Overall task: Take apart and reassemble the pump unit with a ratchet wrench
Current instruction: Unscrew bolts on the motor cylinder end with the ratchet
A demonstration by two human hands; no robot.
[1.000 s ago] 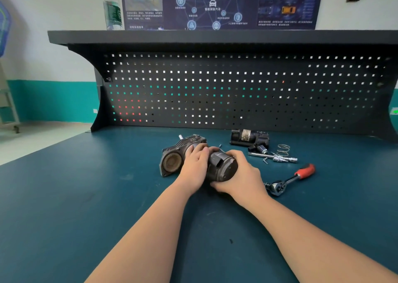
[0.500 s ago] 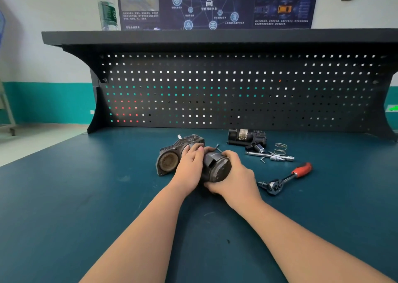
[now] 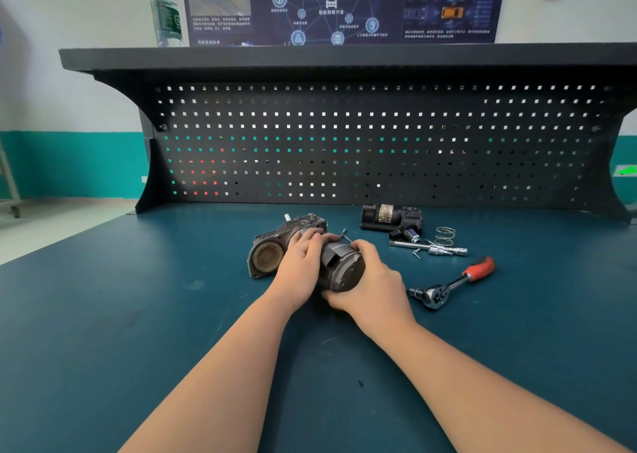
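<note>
Hands at centre of dark teal workbench top (image 3: 103, 314). My left hand (image 3: 300, 266) is clasped over the middle of the dark grey cast-metal pump unit (image 3: 275, 249), fingers wrapped across its top; my right hand (image 3: 370, 280) is curled around the unit's round dark end cap (image 3: 344, 271), thumb underneath. The unit lies on its side, its open circular port facing left of my left fingers. Just right of my right fingers lies the chrome ratchet wrench with red handle (image 3: 451, 282), apart from my hand. Beyond my right fingertips: a chrome extension bar (image 3: 427, 247), a wire coil spring (image 3: 445, 235), a small loose screw (image 3: 416, 253) and a black cylindrical motor part (image 3: 391, 216). Bench surface left of and nearer than my hands is bare; the black perforated back panel (image 3: 379, 142) bounds the far edge.
</note>
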